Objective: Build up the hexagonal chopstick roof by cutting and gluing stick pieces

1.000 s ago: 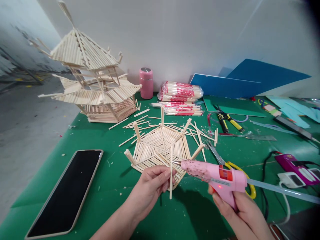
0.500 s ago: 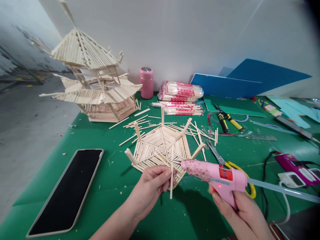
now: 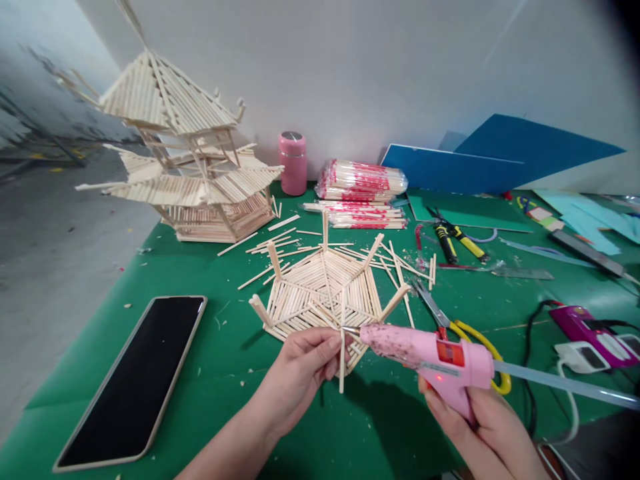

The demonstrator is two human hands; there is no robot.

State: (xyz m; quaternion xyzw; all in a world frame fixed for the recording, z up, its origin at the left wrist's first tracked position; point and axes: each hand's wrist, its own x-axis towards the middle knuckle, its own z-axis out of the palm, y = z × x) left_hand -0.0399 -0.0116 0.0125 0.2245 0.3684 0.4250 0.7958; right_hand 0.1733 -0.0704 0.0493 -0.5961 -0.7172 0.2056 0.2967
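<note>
My left hand [image 3: 311, 360] pinches a thin wooden stick [image 3: 343, 365] that stands roughly lengthwise in front of me. In my right hand [image 3: 473, 420] is a pink hot glue gun [image 3: 425, 348], its red light lit and a clear glue stick [image 3: 565, 383] poking out of its back. The metal nozzle is at the stick, just above my left fingertips. Behind them lies a many-sided wooden stick frame [image 3: 300, 300] with several short posts rising from its corners. My left hand hides part of its near side.
A wooden stick pagoda [image 3: 195, 180] stands at the back left. A phone [image 3: 133, 380] lies at the left. Wrapped sticks [image 3: 360, 183], a pink flask [image 3: 293, 163], pliers [image 3: 453, 240] and yellow-handled scissors [image 3: 480, 340] lie around the frame, with loose sticks [image 3: 275, 243].
The glue gun's nozzle has come slightly down and left along the stick, towards my left fingertips. My left hand still holds the stick in nearly the same place.
</note>
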